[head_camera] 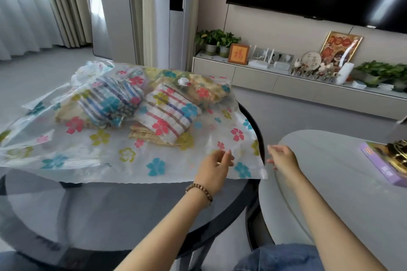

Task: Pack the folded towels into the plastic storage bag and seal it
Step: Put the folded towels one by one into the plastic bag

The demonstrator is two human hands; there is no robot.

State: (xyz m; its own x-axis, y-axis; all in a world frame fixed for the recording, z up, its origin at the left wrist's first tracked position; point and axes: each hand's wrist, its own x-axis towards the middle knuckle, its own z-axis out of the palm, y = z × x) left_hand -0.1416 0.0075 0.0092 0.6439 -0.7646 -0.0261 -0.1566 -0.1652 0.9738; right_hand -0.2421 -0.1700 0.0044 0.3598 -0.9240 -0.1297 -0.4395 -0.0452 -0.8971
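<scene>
On the glass tabletop lies 1 translucent, flower-printed plastic bag with seemingly 4 folded towels, striped and tan, inside. Both hands hold nothing: left hand loosely curled over its near corner, right hand relaxed beside it.

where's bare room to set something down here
Free: the glass table between the storage bag and its own near rim; the grey table between the right hand and the purple box. Crowded: the bag's middle, humped with towels, and its near right corner by the left hand.
</scene>
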